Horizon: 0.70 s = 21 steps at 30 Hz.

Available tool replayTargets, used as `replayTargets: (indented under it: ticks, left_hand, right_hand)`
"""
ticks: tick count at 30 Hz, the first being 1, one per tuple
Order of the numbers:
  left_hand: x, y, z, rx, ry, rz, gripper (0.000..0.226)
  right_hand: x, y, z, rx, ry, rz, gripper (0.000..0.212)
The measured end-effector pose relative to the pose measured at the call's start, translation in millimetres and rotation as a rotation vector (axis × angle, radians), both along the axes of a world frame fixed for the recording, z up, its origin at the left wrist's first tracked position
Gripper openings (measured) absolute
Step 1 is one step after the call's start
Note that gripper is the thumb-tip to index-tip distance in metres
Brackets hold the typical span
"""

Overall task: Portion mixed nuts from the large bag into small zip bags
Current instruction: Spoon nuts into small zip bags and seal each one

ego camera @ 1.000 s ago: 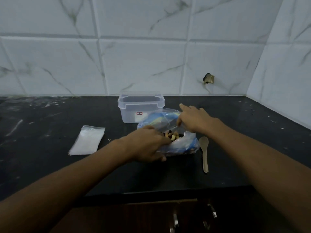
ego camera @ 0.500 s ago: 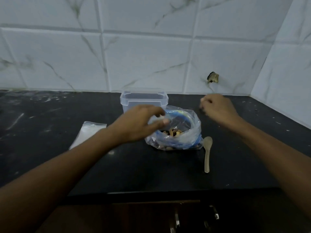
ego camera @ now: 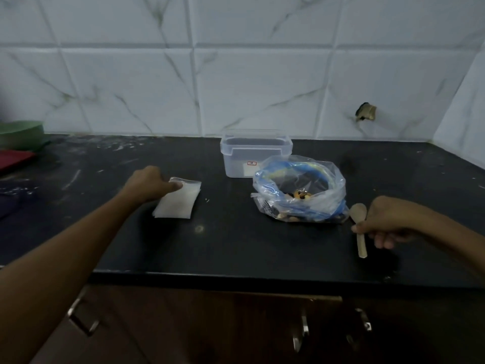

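The large clear bag [ego camera: 299,191] with blue print stands open on the black counter [ego camera: 231,248], mixed nuts showing at its bottom. A flat stack of small zip bags [ego camera: 178,202] lies to its left. My left hand [ego camera: 149,183] is on the stack's upper left corner, fingers curled onto it. A pale wooden spoon [ego camera: 360,224] lies right of the large bag. My right hand [ego camera: 385,219] pinches the spoon's handle, which still rests on the counter.
A clear plastic tub [ego camera: 256,156] stands behind the large bag by the tiled wall. A green bowl [ego camera: 21,134] and a red item [ego camera: 13,158] sit at the far left. The counter's front edge runs above dark cabinet doors with metal handles.
Both hands left the large bag. My left hand moved left onto the zip bag stack. My right hand came down to the spoon and took its handle.
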State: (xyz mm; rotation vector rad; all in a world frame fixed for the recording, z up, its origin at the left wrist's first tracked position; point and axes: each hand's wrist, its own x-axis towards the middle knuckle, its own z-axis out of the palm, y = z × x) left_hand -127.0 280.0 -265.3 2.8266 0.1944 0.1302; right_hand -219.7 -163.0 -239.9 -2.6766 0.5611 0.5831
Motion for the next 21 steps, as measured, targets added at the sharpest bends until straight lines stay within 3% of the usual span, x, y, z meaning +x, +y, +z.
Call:
replayTargets:
  ticks: [4,8,15,21]
  left_hand:
    - [-2.0,-7.4,-4.0,0.096,-0.075,-0.104,0.039]
    - [0.2,-13.5,-12.7,0.137,-0.026,-0.161,0.038]
    - [5.6,-11.5,-15.9,0.069,-0.001,-0.082,0.067]
    - [6.0,-10.4,-17.0,-0.049,-0.123,-0.023,0.042]
  right_hand:
    - [-2.4,-10.8,-1.3,0.058,-0.002,-0.067,0.025]
    - [-8.1,-19.3,8.8,0.091,-0.021,-0.085,0.02]
    - [-8.8,-15.9,50.9,0.147,-0.222,-0.026,0.016]
    - [0.3,10.7,65.0,0.22,-0.351,0.125,0.007]
